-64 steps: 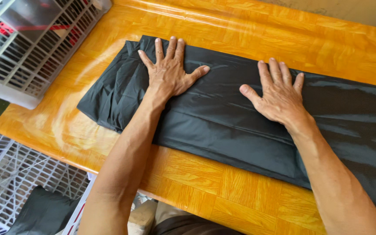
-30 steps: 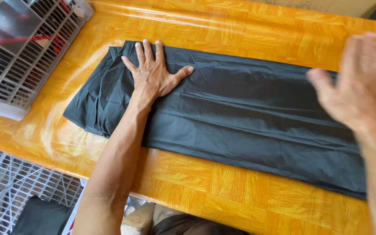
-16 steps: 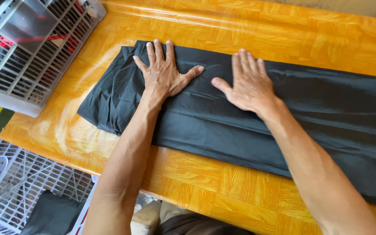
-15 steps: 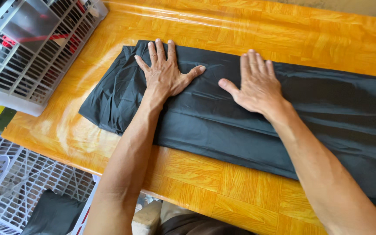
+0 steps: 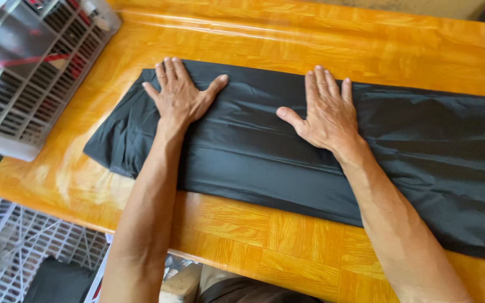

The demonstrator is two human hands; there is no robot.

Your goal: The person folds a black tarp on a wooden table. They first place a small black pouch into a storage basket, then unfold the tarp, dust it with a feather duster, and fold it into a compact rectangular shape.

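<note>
Left hand: the left hand [image 5: 179, 96] lies flat, palm down, fingers spread, on the left part of the cloth [image 5: 265, 151]; it grasps nothing, and the fingertips point to the far side.
Right hand: the right hand [image 5: 325, 111] lies flat too, palm down, fingers close together and the thumb out to the left; it presses on the cloth near its middle and grips nothing.
Hands together: the two are apart, with a bare strip of cloth between the thumbs.
Arms: both forearms come in from the near edge and cross the near fold of the cloth.
Cloth: a dark, slightly shiny piece, folded into a long band that lies across the table [image 5: 287, 45] from left to right; its left end is rounded and creased, and its right end runs out of view.
Cloth folds: long creases run along its length under and between the hands.
Table: glossy orange wood; bare strips show on the far side, on the left and along the near edge.
Basket: a white slatted basket [image 5: 12, 106] stands on the far left corner of the table, well apart from the cloth, with dark and red items inside.
Crates: white lattice crates [image 5: 23, 247] sit below the near left edge of the table, one with a dark bundle in it.
</note>
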